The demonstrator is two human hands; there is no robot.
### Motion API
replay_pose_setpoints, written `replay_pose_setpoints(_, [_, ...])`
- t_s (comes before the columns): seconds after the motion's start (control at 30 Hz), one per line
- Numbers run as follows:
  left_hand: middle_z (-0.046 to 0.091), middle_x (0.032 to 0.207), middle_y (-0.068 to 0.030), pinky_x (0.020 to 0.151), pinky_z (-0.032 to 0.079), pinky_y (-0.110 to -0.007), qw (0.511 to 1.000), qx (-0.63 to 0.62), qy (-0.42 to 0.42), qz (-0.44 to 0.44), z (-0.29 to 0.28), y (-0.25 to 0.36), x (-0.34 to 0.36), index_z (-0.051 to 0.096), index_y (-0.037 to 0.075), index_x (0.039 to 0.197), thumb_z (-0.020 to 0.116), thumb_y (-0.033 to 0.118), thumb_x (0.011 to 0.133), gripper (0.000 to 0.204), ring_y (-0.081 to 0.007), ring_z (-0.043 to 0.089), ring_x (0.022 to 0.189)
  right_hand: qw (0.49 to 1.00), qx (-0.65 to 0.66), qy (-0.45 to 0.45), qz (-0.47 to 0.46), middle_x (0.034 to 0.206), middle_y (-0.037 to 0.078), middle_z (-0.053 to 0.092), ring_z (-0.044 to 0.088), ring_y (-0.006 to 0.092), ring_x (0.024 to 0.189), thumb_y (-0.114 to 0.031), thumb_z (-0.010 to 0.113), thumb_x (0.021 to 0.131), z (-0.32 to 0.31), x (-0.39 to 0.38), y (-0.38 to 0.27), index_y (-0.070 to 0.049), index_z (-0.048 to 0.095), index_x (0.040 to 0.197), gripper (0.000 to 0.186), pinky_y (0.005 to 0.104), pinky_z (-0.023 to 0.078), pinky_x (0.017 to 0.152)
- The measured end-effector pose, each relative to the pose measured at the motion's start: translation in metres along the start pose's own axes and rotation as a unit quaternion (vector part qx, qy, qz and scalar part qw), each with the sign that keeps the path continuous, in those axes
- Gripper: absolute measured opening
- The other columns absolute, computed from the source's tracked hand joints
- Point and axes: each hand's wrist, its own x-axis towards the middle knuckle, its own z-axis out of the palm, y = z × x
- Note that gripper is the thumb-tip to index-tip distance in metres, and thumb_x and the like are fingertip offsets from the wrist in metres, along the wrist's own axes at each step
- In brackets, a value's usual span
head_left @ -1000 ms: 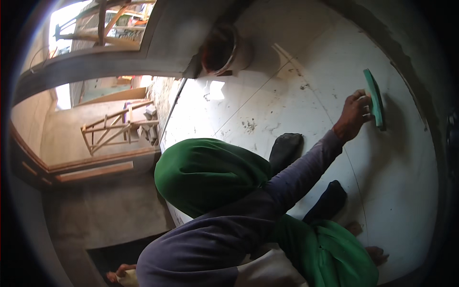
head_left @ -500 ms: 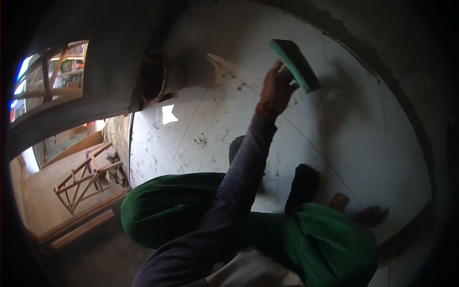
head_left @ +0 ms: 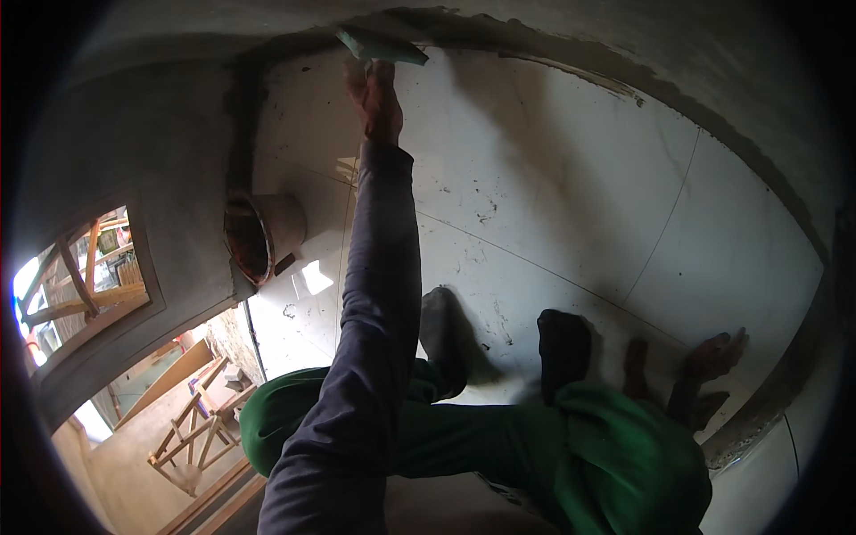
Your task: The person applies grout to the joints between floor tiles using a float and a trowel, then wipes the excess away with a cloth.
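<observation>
Across the white tiled floor, your arm has swung from the right over to the far grey plastered wall. Your right hand grips the green float there; your left hand rests spread on the tiles beside the rusty bucket's side.

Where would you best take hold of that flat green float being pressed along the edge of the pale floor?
Probably by its back, from the side facing away from the wall. The flat green float lies with one face turned to the grey wall, and the person's hand already reaches it from the tiled floor side.
</observation>
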Motion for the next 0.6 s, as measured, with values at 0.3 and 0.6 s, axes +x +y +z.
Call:
replay_pose_setpoints(0.3, [0.064,0.104,-0.0028,0.085,0.048,-0.032,0.992,0.079,-0.06,0.079,0.005,-0.045,0.024,0.064,0.001,0.118,0.064,0.013,0.099,0.023,-0.0133,0.057,0.095,0.988,0.054,-0.009,-0.146,0.156,0.025,0.055,0.05,0.0432,0.147,-0.026,0.042,0.113,-0.003,-0.006,0.037,-0.002,0.055,0.153,0.048,0.0543,0.039,0.122])
replay_pose_setpoints(0.6, [0.068,0.107,-0.0087,0.083,0.05,-0.033,0.982,0.158,-0.01,0.1,0.114,-0.027,-0.051,0.061,0.0,0.117,0.06,0.015,0.103,0.02,-0.0172,0.061,0.093,0.99,-0.019,-0.021,-0.138,0.153,0.02,0.059,0.049,0.0406,0.149,-0.014,0.047,0.108,-0.023,0.001,0.015,-0.003,0.06,0.116,0.019,0.0561,0.04,0.12])
